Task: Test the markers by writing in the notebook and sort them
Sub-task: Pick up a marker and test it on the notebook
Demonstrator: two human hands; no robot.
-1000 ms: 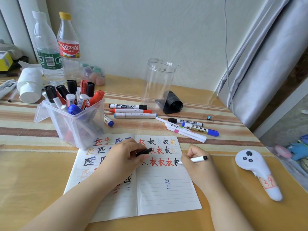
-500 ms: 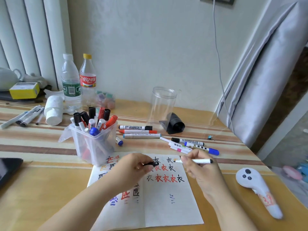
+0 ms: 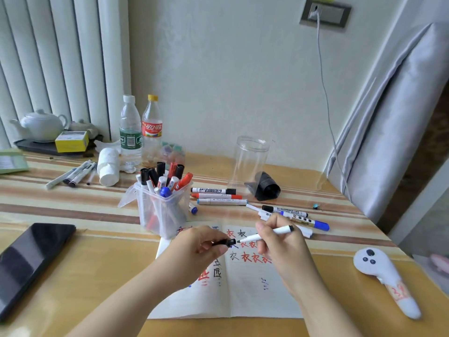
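Since half a second ago the slim white black-tipped marker is being brought, pinched in right hand fingers over the open lined paper notebook, toward the small black cap being gripped by left hand, misalignment risking inked fingertips.

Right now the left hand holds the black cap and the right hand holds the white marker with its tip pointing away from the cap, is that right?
Not quite. In the head view the left hand does hold the black cap and the right hand does hold the white marker, but the marker's tip points toward the cap's open end, close to it, not away.
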